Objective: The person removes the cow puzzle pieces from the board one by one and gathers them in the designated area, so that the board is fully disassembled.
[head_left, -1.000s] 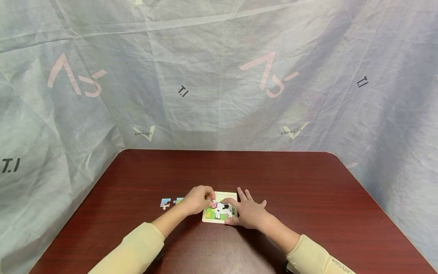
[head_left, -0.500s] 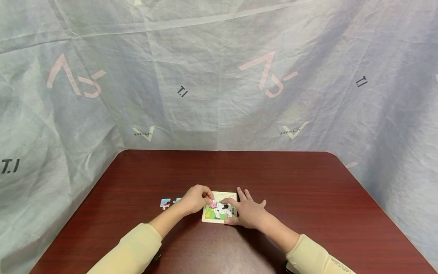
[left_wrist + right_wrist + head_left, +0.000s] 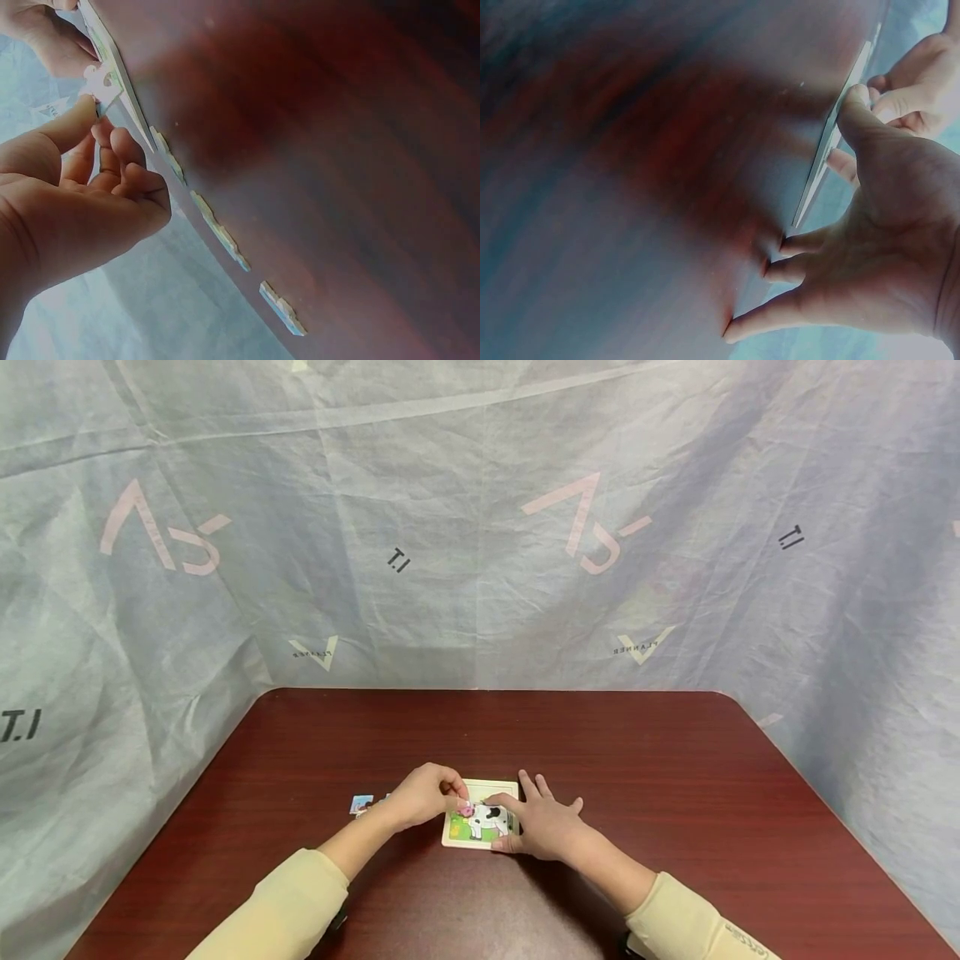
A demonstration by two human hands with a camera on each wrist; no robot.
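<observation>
The left hand (image 3: 426,795) pinches a tilted piece (image 3: 110,92) over the board (image 3: 491,787), which the splayed right hand (image 3: 551,827) touches alongside, the piece looking light and stiff, so its thin edges seem the best hold.

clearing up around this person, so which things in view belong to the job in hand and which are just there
Seem part of the job:
puzzle piece, pinched by left hand
cow puzzle board, right hand on it
loose puzzle pieces

Seem just there:
dark red table
printed grey cloth behind it
</observation>
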